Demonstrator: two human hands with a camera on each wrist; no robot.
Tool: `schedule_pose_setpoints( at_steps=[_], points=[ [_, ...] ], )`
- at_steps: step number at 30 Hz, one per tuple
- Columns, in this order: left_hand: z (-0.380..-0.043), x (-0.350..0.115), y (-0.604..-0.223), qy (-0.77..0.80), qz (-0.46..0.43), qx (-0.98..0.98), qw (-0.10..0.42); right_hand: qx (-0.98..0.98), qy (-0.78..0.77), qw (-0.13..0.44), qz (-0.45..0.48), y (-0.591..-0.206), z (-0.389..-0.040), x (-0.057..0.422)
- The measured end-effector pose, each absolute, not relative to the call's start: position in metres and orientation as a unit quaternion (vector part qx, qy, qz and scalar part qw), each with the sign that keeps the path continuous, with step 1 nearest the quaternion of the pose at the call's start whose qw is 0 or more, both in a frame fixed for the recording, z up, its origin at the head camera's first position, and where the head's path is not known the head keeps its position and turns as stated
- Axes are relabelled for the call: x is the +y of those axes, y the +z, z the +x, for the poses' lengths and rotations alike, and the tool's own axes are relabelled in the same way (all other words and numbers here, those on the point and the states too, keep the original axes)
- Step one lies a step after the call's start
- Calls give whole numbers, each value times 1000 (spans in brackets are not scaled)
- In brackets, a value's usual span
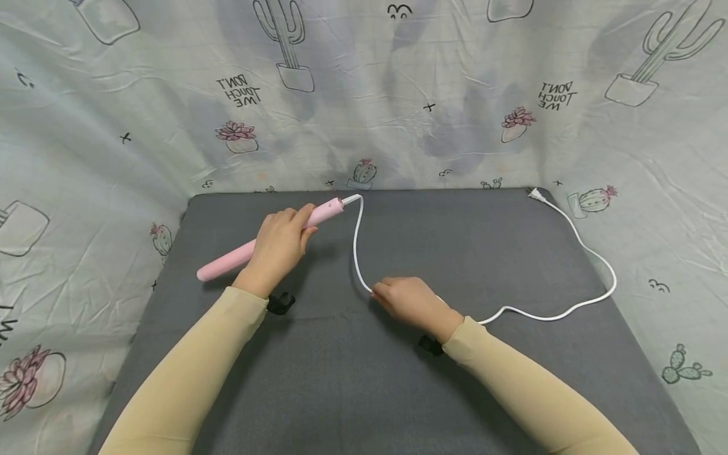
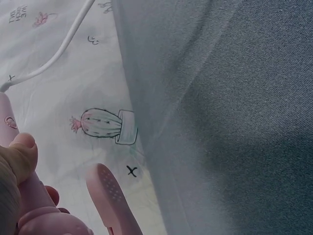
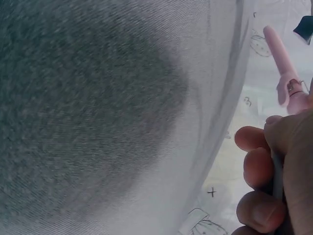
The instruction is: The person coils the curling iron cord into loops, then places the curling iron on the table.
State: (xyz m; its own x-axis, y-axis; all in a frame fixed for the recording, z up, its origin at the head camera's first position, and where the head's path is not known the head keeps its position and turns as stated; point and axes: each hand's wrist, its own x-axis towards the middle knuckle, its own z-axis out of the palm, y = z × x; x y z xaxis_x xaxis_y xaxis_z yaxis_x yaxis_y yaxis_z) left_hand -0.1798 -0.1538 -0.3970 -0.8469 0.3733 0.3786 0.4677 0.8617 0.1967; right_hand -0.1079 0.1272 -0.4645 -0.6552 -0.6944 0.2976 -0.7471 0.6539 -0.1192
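My left hand [image 1: 277,248] grips a pink curling iron [image 1: 227,261] by its handle, above the left part of the table. The barrel points to the lower left and the cord end to the upper right. In the left wrist view, my thumb lies along the handle [image 2: 8,115], and the clamp lever [image 2: 108,196] sticks out beside it. A white power cord [image 1: 356,243] hangs from the handle in a curve to my right hand [image 1: 414,303]. That hand holds the cord with curled fingers, seen close up in the right wrist view.
Past my right hand, the cord winds across the grey table [image 1: 352,379] to the right edge. Its plug [image 1: 536,194] lies at the far right corner. A cactus-printed cloth [image 1: 398,82] hangs behind the table and along both sides.
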Motion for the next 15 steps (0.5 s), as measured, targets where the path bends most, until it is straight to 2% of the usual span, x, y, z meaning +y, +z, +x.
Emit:
schedule_pose_setpoints(
  at_steps=[15],
  points=[
    [-175,-141,-405,-100,-268,-947,145,-856,138,156,473,-434,-109,119]
  ],
)
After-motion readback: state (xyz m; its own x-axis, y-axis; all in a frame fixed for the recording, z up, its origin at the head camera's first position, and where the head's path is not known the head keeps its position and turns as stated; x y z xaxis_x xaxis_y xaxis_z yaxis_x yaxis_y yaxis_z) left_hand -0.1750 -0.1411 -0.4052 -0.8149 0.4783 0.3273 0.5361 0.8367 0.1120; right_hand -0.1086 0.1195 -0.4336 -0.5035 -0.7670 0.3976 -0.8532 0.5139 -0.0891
